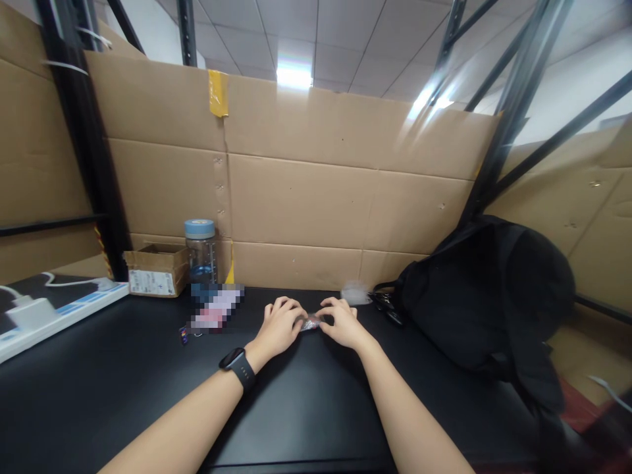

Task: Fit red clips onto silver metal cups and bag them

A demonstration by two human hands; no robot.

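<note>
Packet (311,323), shiny: pinched between left hand (281,324) and right hand (342,322). Table edge (296,466): 6 o'clock. Lidded bottle (201,253), open carton (165,271): 10 o'clock.

bare black tabletop (296,408) between the forearms, backpack (474,296) blocking the right side, cardboard wall (306,217) closing the back

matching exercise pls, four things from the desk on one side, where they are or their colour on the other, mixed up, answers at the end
1. backpack
2. bottle lid
3. small shiny packet
4. power strip

A. between left hand and right hand
B. white, far left
C. black, on the right
D. blue

Pairs: 1-C, 2-D, 3-A, 4-B
</note>
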